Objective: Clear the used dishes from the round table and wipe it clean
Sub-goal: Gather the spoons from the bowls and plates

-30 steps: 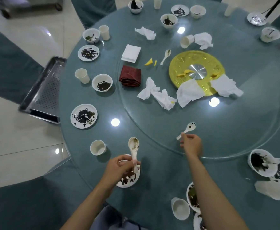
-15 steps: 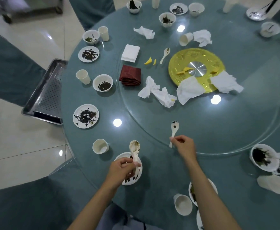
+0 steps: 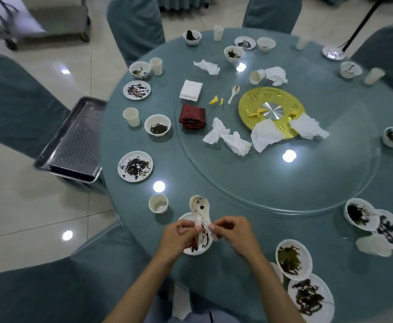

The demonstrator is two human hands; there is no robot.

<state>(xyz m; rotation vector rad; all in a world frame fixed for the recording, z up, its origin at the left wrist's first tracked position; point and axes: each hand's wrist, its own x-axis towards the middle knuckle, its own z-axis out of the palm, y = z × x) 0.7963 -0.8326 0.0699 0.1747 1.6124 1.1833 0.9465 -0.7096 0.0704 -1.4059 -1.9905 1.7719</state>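
- The left hand (image 3: 181, 234) and right hand (image 3: 235, 233) meet fingertip to fingertip above the near edge of the round counter (image 3: 330, 229).
- Both hands pinch the handles of the white spoons (image 3: 199, 207), which are nested together and smeared dark, with their bowls pointing away from the hands.
- A small soiled plate (image 3: 199, 251) lies directly beneath the hands.
- A paper cup (image 3: 158, 203) stands just beyond the left hand.
- A plate of dark scraps (image 3: 135, 166) sits farther out on that side.
- A bowl of greens (image 3: 293, 259) sits near the right hand, to its right.
- Beyond both hands, the glass turntable (image 3: 284, 190) carries crumpled napkins (image 3: 228, 138) and a folded red cloth (image 3: 192, 116).
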